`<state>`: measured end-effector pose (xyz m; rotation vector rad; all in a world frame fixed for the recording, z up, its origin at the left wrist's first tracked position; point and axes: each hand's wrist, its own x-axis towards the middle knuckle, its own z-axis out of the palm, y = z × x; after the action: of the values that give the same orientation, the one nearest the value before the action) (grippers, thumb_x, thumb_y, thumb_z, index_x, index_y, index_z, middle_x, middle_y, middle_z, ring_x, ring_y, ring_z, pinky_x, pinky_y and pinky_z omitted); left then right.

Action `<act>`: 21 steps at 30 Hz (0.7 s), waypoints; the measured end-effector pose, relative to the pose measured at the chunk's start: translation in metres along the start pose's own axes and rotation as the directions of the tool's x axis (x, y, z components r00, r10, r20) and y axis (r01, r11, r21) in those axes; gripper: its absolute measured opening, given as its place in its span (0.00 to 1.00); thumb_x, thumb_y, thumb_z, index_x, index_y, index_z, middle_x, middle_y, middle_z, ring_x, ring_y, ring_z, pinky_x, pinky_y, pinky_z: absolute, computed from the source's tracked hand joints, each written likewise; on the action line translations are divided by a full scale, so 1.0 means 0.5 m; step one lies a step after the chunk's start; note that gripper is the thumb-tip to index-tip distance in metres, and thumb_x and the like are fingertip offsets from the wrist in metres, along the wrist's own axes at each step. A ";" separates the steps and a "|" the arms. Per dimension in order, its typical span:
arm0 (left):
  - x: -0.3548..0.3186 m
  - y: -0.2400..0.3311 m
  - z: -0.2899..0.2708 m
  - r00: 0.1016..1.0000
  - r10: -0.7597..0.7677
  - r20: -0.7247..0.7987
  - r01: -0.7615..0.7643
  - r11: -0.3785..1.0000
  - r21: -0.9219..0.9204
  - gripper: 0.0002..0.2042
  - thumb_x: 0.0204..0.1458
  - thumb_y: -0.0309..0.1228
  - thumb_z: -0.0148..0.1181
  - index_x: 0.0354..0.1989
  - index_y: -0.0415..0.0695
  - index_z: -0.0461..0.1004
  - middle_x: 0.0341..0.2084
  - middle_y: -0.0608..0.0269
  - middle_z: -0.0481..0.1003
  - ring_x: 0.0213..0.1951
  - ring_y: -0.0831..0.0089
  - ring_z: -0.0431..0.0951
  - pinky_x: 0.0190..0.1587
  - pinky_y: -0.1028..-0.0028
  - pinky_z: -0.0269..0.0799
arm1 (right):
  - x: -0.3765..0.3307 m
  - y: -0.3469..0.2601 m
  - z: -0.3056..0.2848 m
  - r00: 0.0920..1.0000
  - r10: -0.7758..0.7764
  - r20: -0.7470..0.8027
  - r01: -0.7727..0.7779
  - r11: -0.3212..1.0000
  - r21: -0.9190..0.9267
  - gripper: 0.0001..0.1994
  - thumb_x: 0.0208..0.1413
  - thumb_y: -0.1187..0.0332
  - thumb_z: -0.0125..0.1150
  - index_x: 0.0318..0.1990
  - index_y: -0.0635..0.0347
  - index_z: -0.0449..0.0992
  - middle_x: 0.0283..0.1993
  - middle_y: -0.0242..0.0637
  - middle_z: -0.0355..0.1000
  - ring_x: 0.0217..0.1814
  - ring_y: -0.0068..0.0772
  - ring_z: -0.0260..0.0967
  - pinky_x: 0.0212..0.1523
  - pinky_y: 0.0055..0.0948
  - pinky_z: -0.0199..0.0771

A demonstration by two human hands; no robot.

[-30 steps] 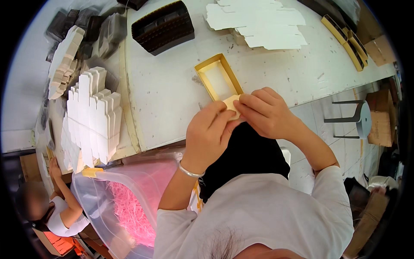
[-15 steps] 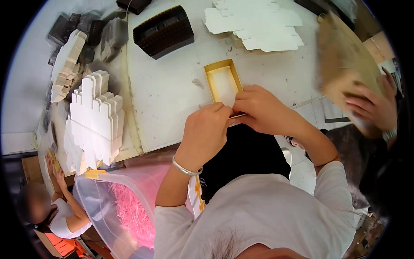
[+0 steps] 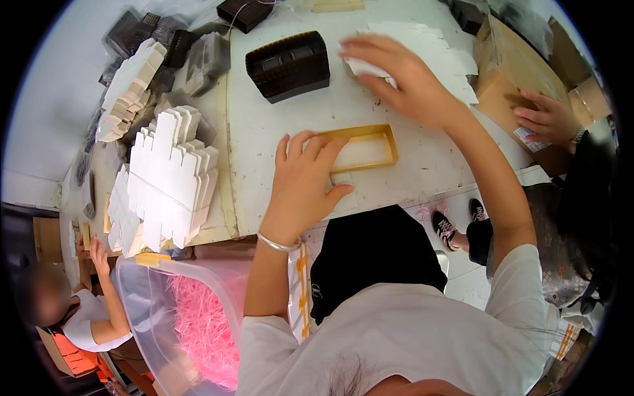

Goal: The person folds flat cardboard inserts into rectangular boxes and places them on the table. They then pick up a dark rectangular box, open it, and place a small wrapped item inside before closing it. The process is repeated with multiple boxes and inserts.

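while l hand [image 3: 307,175] spreads over the gold box's [image 3: 394,146] l end, r hand [image 3: 396,72] is out by the white card blanks [image 3: 456,63].
box lies open side up on bench [image 3: 257,152], nr its front edge; carton [image 3: 505,69] at r has white label [image 3: 530,138], print too small to read, co-worker's hand [image 3: 549,119] against carton. both hands wide: l back up, thumb out; r arm stretched fwd, fingers pointing l, bit blurred.

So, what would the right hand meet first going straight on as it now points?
The right hand would probably meet the dark brown plastic tray stack, unless it passes above; depth is unclear.
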<state>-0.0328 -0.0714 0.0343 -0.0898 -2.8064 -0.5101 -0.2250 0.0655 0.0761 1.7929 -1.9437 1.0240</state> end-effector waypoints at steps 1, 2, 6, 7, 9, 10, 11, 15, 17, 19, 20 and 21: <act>-0.001 0.010 0.000 0.999 -0.023 -0.026 0.023 1.000 0.005 0.35 0.32 0.36 0.72 0.55 0.49 0.68 0.52 0.58 0.65 0.56 0.53 0.62 0.59 0.54 0.55 | 0.033 0.021 0.025 0.990 -0.062 -0.124 0.045 0.990 -0.136 0.12 0.50 0.77 0.57 0.44 0.62 0.74 0.52 0.40 0.70 0.54 0.43 0.66 0.55 0.37 0.66; 0.003 0.023 -0.006 0.998 -0.037 -0.054 0.037 0.999 0.007 0.34 0.33 0.36 0.72 0.55 0.48 0.68 0.51 0.58 0.66 0.55 0.54 0.63 0.59 0.55 0.56 | 0.060 0.044 0.045 0.998 -0.061 -0.026 0.053 0.973 -0.225 0.11 0.51 0.76 0.57 0.43 0.61 0.74 0.51 0.39 0.70 0.54 0.42 0.66 0.53 0.36 0.67; -0.001 0.026 -0.008 0.984 -0.057 -0.168 0.064 0.997 0.034 0.33 0.36 0.36 0.71 0.55 0.47 0.67 0.50 0.56 0.69 0.53 0.56 0.66 0.56 0.59 0.58 | 0.134 0.066 0.084 0.945 0.049 0.322 0.118 0.870 -0.480 0.06 0.51 0.74 0.60 0.37 0.61 0.76 0.40 0.37 0.72 0.47 0.41 0.66 0.47 0.37 0.68; -0.012 0.020 0.004 0.987 -0.093 -0.132 0.092 0.996 -0.011 0.33 0.37 0.36 0.70 0.56 0.47 0.66 0.50 0.56 0.69 0.53 0.56 0.66 0.56 0.60 0.59 | 0.146 0.064 0.093 0.911 0.090 0.402 0.144 0.845 -0.515 0.04 0.51 0.73 0.60 0.34 0.61 0.76 0.36 0.36 0.73 0.45 0.41 0.67 0.45 0.38 0.68; -0.025 0.015 0.025 0.988 -0.142 -0.052 0.137 0.986 -0.097 0.33 0.39 0.35 0.69 0.58 0.47 0.65 0.50 0.54 0.70 0.52 0.56 0.67 0.55 0.62 0.60 | 0.149 0.060 0.090 0.944 0.119 0.308 0.034 0.894 -0.447 0.03 0.49 0.72 0.61 0.30 0.61 0.76 0.34 0.38 0.73 0.43 0.42 0.67 0.45 0.38 0.68; -0.025 0.014 0.025 0.989 -0.143 -0.039 0.136 0.981 -0.138 0.34 0.39 0.34 0.68 0.59 0.47 0.63 0.50 0.54 0.69 0.53 0.56 0.67 0.56 0.62 0.60 | 0.144 0.056 0.089 0.953 0.144 0.266 -0.024 0.913 -0.407 0.03 0.49 0.72 0.62 0.28 0.61 0.76 0.33 0.38 0.73 0.43 0.43 0.67 0.44 0.38 0.68; -0.024 0.011 0.023 0.989 -0.142 -0.027 0.135 0.975 -0.178 0.34 0.40 0.33 0.67 0.60 0.46 0.62 0.51 0.54 0.69 0.53 0.56 0.67 0.56 0.62 0.60 | 0.147 0.055 0.085 0.957 0.148 0.251 -0.039 0.918 -0.394 0.03 0.50 0.71 0.62 0.30 0.61 0.77 0.33 0.37 0.73 0.42 0.41 0.68 0.45 0.37 0.68; -0.024 -0.004 0.009 0.990 -0.142 -0.001 0.133 0.930 -0.341 0.35 0.40 0.30 0.66 0.61 0.45 0.59 0.52 0.53 0.69 0.54 0.56 0.67 0.59 0.61 0.59 | 0.159 0.069 0.042 1.000 -0.001 0.014 0.004 0.986 -0.164 0.08 0.54 0.66 0.60 0.34 0.62 0.77 0.33 0.39 0.74 0.40 0.38 0.71 0.40 0.34 0.69; -0.045 -0.023 0.019 0.984 -0.180 -0.012 0.155 0.878 -0.453 0.37 0.38 0.27 0.67 0.61 0.44 0.58 0.53 0.55 0.69 0.55 0.59 0.68 0.60 0.61 0.58 | 0.123 0.031 0.013 0.961 0.268 -0.071 -0.240 0.932 0.271 0.10 0.56 0.64 0.59 0.38 0.61 0.77 0.34 0.35 0.72 0.41 0.33 0.69 0.43 0.32 0.68; -0.049 -0.025 0.026 0.975 -0.222 -0.010 0.177 0.805 -0.566 0.39 0.36 0.25 0.68 0.61 0.43 0.58 0.52 0.56 0.69 0.55 0.61 0.68 0.61 0.62 0.57 | 0.052 -0.020 -0.073 0.891 0.391 0.229 -0.433 0.588 0.683 0.14 0.58 0.60 0.56 0.43 0.61 0.74 0.36 0.27 0.68 0.43 0.22 0.64 0.46 0.27 0.65; -0.051 -0.025 0.029 0.977 -0.211 -0.023 0.163 0.816 -0.554 0.39 0.35 0.25 0.68 0.61 0.43 0.58 0.51 0.57 0.70 0.55 0.62 0.68 0.61 0.63 0.58 | 0.022 -0.022 -0.108 0.895 0.203 0.397 -0.446 0.427 0.786 0.18 0.59 0.55 0.53 0.44 0.62 0.71 0.38 0.26 0.65 0.44 0.18 0.61 0.45 0.25 0.63; -0.051 -0.024 0.035 0.980 -0.197 -0.033 0.148 0.827 -0.542 0.39 0.35 0.24 0.69 0.61 0.43 0.58 0.51 0.57 0.70 0.55 0.63 0.69 0.61 0.63 0.58 | -0.023 -0.031 -0.114 0.797 0.353 0.490 -0.601 0.383 0.701 0.19 0.57 0.52 0.55 0.42 0.60 0.70 0.36 0.25 0.65 0.43 0.17 0.61 0.43 0.22 0.62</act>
<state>-0.0142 -0.0765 0.0070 0.0735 -2.5109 -1.3054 -0.2218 0.1129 0.1133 1.8142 -2.4558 2.4024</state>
